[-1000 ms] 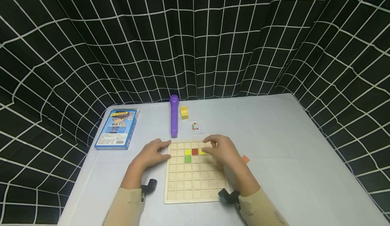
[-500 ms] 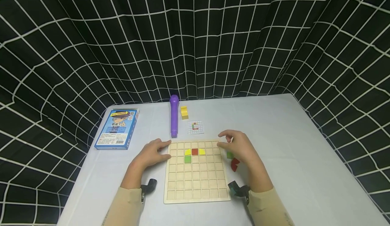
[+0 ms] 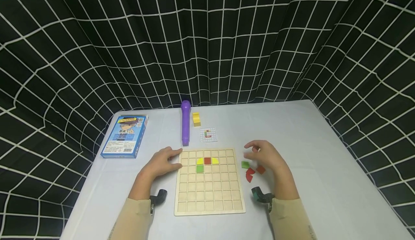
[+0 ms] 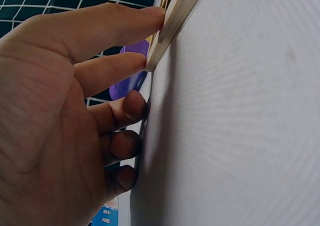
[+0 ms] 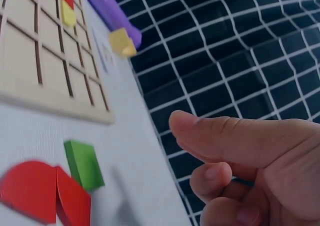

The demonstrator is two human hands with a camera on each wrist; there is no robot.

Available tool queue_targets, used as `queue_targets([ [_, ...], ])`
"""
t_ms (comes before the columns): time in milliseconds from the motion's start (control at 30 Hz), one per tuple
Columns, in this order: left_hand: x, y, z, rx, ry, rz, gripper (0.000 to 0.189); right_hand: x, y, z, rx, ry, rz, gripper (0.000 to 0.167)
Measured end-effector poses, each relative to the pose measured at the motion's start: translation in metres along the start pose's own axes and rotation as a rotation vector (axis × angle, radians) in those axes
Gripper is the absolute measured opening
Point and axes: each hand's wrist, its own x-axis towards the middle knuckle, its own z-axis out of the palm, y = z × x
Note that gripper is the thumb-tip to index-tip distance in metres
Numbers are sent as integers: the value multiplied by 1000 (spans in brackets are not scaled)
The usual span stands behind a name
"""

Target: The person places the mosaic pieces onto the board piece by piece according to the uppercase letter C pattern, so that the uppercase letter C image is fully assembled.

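Left hand (image 3: 162, 162): your thumb and finger spread, tips touching left edge of pale wooden grid board (image 3: 209, 195). Right hand (image 3: 265, 154): your thumb and fingertip apart, holding nothing, far-right of green square tile (image 3: 245, 164). Red curved-edged tiles (image 3: 249, 178) nearer; orange-red square tile (image 3: 260, 170) right of these. Tiles look light, stiff, smooth; pinch by opposite sides. Board edge just left; white cloth (image 3: 330, 182) stretches right.
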Motion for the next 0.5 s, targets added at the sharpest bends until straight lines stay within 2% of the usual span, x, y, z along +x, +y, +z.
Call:
queue_targets([
  [133,0,0,0,-6,-1,-2,70,3,11,-1,29,-40,35,36],
  [300,1,-1,1,-7,1,-6,69,6,23,2,53,-88,39,34],
  [500,2,-2,2,-11,3,-4,69,7,26,10,51,-130,74,32],
])
